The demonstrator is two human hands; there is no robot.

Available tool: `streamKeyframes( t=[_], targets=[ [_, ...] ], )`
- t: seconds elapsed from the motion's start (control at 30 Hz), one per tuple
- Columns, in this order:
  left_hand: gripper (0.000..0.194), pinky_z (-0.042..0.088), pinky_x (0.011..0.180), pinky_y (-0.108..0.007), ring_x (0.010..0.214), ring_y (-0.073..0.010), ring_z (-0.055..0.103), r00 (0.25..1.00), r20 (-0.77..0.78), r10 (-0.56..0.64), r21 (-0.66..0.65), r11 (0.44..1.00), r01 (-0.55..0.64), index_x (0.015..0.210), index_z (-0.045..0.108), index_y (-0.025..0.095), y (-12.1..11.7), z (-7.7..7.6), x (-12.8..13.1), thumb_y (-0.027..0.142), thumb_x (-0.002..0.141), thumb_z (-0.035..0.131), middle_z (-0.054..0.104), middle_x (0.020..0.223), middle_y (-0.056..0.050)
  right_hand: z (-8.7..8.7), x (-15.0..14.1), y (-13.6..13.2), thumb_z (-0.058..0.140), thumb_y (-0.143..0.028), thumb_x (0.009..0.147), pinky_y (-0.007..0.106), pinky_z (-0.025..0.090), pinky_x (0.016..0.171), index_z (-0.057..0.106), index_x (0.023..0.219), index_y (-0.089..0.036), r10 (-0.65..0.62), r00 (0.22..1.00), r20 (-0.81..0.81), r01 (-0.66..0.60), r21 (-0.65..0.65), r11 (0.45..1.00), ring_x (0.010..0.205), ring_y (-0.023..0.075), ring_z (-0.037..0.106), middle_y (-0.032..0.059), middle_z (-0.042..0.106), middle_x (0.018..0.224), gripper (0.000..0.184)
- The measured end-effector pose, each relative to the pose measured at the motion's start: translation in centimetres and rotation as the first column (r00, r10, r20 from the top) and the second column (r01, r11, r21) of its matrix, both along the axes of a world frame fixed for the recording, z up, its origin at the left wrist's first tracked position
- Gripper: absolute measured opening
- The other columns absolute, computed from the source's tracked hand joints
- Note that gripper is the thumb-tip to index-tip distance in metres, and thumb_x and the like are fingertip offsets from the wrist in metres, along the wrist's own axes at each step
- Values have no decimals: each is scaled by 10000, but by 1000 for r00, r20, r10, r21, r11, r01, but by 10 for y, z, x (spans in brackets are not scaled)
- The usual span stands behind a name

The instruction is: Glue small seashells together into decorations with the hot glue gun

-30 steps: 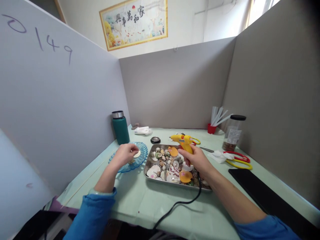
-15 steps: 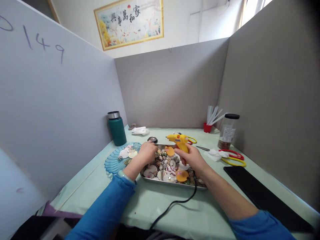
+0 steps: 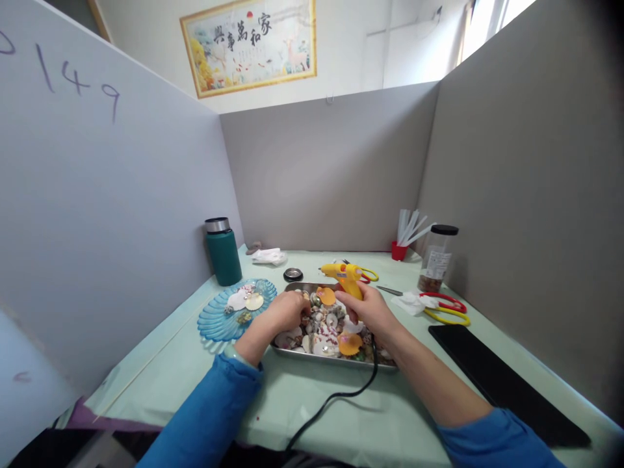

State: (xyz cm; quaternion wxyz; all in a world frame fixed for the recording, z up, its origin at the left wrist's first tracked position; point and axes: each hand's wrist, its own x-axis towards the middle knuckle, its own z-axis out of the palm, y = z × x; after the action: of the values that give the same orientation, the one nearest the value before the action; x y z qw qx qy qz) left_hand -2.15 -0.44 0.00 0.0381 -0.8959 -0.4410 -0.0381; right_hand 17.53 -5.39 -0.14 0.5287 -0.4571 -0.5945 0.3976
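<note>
Silver metal tray [image 3: 316, 356], long axis running left to right, lies beneath the hands; the blue scalloped plate [image 3: 214, 322] sits to its left. The right hand [image 3: 374, 313] grips a yellow glue gun [image 3: 348, 278], nozzle leftward. The left hand [image 3: 287, 311], nearer the plate, curls fingers among seashells [image 3: 325, 344]; whether it pinches one, I cannot tell.

The left hand [image 3: 288, 311] is reaching forward and inward, its fingers curling downward, the wrist bending slightly, the forearm slanting up from a blue sleeve [image 3: 209, 409]; the right hand [image 3: 369, 309] is closing in a grip, knuckles facing outward, its bare forearm [image 3: 433, 377] stretching diagonally in from the right, the other sleeve bunching near the elbow
</note>
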Motion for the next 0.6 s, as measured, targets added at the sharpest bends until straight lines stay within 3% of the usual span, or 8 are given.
streamKeyframes(
  t=[0.13,0.33,0.6],
  targets=[
    [284,429,676,-240,769,-179,598,997,73,-16,28,1000,14,845,695,212,1,-1,-1,81,676,509,670,863,-59,2,-1,-1,621,-436,730,204,264,398,536,805,-173,-5,1000,0,5,-10,1000,394,79,357,-77,422,451,286],
    [225,437,746,-254,798,-186,602,984,169,-60,-77,994,74,839,711,221,-2,-1,4,155,719,532,672,875,-60,1,-2,-1,617,-416,731,207,255,403,540,825,-174,7,1000,-21,-7,9,1000,380,75,325,-89,398,429,271],
    [247,436,717,-260,791,-184,590,993,100,-61,-30,997,64,835,692,181,0,-8,4,95,695,507,651,884,-85,1,-2,0,614,-422,731,205,273,394,559,849,-157,-3,1000,-1,3,12,1000,393,78,339,-85,402,438,296]
  ],
)
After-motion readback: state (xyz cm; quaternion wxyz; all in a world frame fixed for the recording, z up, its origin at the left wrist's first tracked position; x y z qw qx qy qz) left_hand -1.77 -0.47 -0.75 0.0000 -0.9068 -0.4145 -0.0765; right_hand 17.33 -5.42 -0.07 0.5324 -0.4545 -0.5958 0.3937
